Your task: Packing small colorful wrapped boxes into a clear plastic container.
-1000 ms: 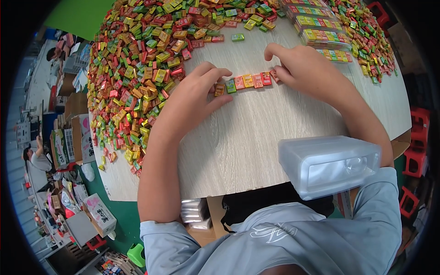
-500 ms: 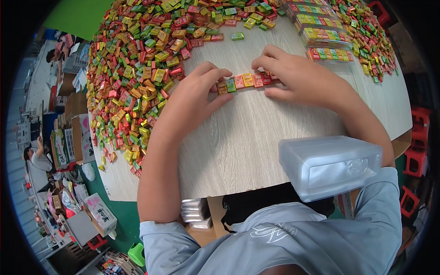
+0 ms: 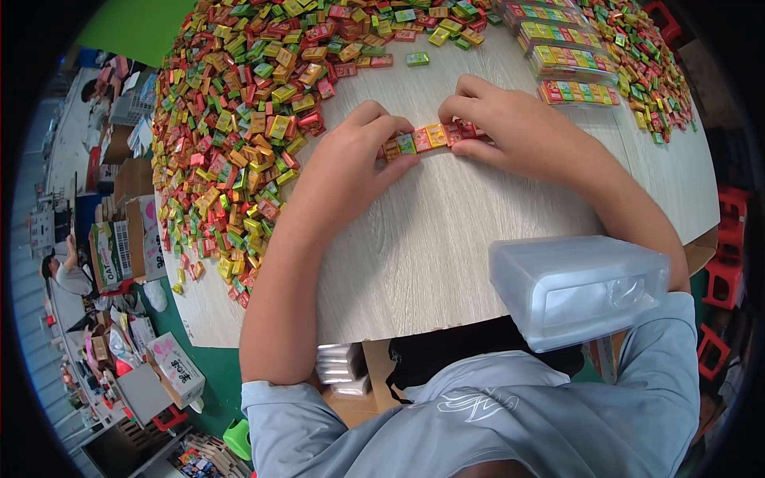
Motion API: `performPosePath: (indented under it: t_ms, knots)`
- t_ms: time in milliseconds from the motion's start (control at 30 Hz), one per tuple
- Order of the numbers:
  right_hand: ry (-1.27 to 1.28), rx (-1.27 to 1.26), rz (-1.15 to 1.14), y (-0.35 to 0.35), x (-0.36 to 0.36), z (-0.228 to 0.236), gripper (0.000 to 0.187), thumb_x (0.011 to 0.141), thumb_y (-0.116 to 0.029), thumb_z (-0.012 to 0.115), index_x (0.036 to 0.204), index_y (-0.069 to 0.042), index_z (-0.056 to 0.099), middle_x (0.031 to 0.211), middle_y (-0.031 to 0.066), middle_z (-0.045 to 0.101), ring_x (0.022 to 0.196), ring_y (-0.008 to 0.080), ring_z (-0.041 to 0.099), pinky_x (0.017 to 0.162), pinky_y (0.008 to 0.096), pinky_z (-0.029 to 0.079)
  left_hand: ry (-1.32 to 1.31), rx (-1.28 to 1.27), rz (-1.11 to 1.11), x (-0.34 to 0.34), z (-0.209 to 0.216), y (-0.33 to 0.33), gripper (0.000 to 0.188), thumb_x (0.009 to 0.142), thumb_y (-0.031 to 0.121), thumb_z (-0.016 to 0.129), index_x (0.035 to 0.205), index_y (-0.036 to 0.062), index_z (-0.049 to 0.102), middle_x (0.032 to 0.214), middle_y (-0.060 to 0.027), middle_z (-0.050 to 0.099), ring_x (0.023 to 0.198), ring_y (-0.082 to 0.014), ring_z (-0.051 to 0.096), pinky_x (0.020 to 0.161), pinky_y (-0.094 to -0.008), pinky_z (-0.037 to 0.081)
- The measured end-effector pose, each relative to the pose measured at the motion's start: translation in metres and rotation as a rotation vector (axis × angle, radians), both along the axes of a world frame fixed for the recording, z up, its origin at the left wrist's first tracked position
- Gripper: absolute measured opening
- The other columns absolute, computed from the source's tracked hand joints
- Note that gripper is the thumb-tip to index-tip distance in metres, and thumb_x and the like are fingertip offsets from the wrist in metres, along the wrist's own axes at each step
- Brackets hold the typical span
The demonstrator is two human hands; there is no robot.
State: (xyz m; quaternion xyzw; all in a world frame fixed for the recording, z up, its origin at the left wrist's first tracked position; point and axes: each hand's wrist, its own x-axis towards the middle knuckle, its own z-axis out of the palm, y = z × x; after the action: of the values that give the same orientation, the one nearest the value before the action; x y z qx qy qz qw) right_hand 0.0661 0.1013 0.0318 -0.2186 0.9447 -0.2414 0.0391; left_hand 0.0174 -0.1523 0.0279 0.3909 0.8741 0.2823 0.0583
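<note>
A short row of small wrapped candies (image 3: 431, 137) in orange, green, red and yellow lies side by side on the pale wood-grain table (image 3: 382, 255). My left hand (image 3: 358, 151) grips the row's left end, thumb on the near side and fingers on the far side. At the right end my right hand (image 3: 502, 127) pinches the red candies in the same way, covering part of them. One loose green candy (image 3: 417, 59) lies beyond the row.
A big heap of loose candies (image 3: 239, 151) covers the table's left and far side; another heap (image 3: 641, 72) sits at far right. Several clear trays of lined-up candies (image 3: 572, 60) stand at the back right. Stacked clear plastic boxes (image 3: 578, 291) rest by my right forearm, at the near edge.
My hands have come slightly closer together along the row. The right fingers and thumb have slid left and cover more of the candies at that end.
</note>
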Motion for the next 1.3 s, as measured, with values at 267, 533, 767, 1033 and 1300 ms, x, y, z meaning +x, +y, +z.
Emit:
performPosePath:
  t_ms: [267,533,767,1033,1300]
  knots:
    - [0.043,0.000,0.031,0.002,-0.002,-0.004,0.028,0.097,-0.021,0.073,0.119,-0.007,0.065,0.110,0.0126,0.060,0.092,0.0350,0.068,0.078,0.0457,0.054,0.006,-0.017,0.009,0.002,0.000,0.001,0.033,0.090,0.018,0.081,0.116,0.0018,0.071,0.104,-0.0138,0.064,0.093,-0.0335,0.070,0.082,-0.0435,0.058]
    - [0.107,-0.003,-0.022,-0.002,0.000,-0.005,0.029,0.096,-0.020,0.073,0.122,-0.010,0.066,0.110,0.0120,0.061,0.090,0.0335,0.071,0.077,0.0440,0.056,0.107,-0.032,0.049,0.005,-0.005,0.008,0.035,0.089,0.019,0.082,0.122,0.0087,0.074,0.104,-0.0114,0.065,0.086,-0.0293,0.070,0.078,-0.0410,0.057]
    - [0.058,0.006,0.018,-0.001,-0.003,-0.005,0.030,0.095,-0.022,0.075,0.121,-0.009,0.068,0.109,0.0115,0.062,0.089,0.0333,0.071,0.076,0.0439,0.057,0.084,0.003,0.048,0.006,-0.006,0.007,0.032,0.089,0.021,0.083,0.118,0.0093,0.076,0.102,-0.0114,0.066,0.083,-0.0301,0.069,0.076,-0.0415,0.057]
    - [0.053,-0.068,0.010,0.001,-0.005,-0.008,0.030,0.094,-0.020,0.076,0.120,-0.006,0.068,0.110,0.0120,0.063,0.090,0.0347,0.071,0.077,0.0456,0.056,0.103,-0.015,0.055,0.007,-0.005,0.009,0.030,0.089,0.023,0.082,0.115,0.0086,0.076,0.099,-0.0135,0.063,0.089,-0.0353,0.068,0.080,-0.0469,0.056]
    - [0.177,-0.055,0.044,0.000,-0.006,-0.008,0.029,0.093,-0.022,0.076,0.117,-0.007,0.069,0.110,0.0113,0.064,0.092,0.0362,0.070,0.079,0.0472,0.056,0.172,0.032,0.088,0.010,0.003,0.012,0.026,0.087,0.021,0.083,0.110,0.0094,0.078,0.095,-0.0120,0.064,0.082,-0.0329,0.068,0.076,-0.0449,0.056]
